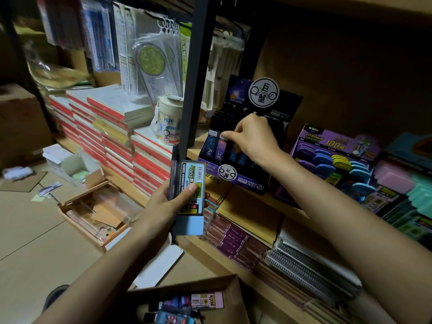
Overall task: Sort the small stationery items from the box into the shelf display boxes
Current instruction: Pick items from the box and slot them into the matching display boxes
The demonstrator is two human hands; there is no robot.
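So, head view: left hand [170, 204] grips a few flat refill packs [190, 183] just off the shelf [233, 264] front edge, beside the black upright [198, 66]. Right hand [254, 136] pinches a small case [220, 149] in the purple display box [243, 181]. Cardboard box [231, 291] sits below, flaps open.

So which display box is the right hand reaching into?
The dark box with round white logos, beside the black post; the right hand pinches a small case in it, not the purple box.

Glossy plastic case [191, 174] — matt cardboard box [230, 298], smooth wood shelf [192, 152], matt metal upright [198, 78], glossy card display box [243, 181].
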